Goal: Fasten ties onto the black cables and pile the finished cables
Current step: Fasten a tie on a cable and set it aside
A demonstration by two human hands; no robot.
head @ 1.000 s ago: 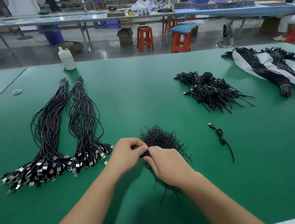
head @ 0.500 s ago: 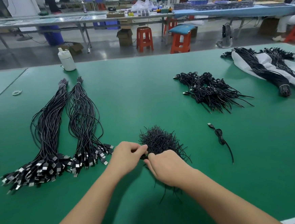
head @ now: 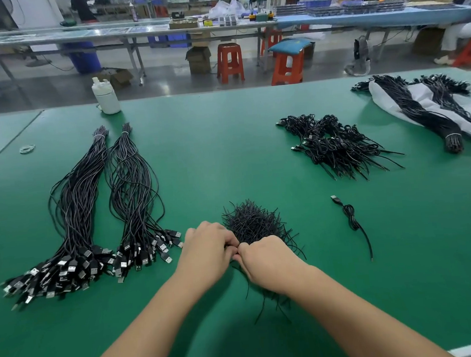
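Observation:
A heap of short black ties (head: 250, 222) lies on the green table (head: 226, 151) in front of me. My left hand (head: 207, 249) and my right hand (head: 266, 260) meet at the heap's near edge, fingers curled and pinching ties between them. Two long bundles of black USB cables (head: 90, 206) lie at the left, plugs toward me. A pile of coiled, tied cables (head: 336, 145) sits at the right. One single tied cable (head: 351, 220) lies alone right of the heap.
A white bottle (head: 106, 96) stands at the far left edge. A ring of rubber bands (head: 27, 148) lies at the left. More cable bundles rest on a white bag (head: 426, 107) at the far right. Stools and benches stand beyond the table.
Both hands have stayed together at the tie heap and shifted slightly toward me, fingers working at the ties. Nothing else has moved.

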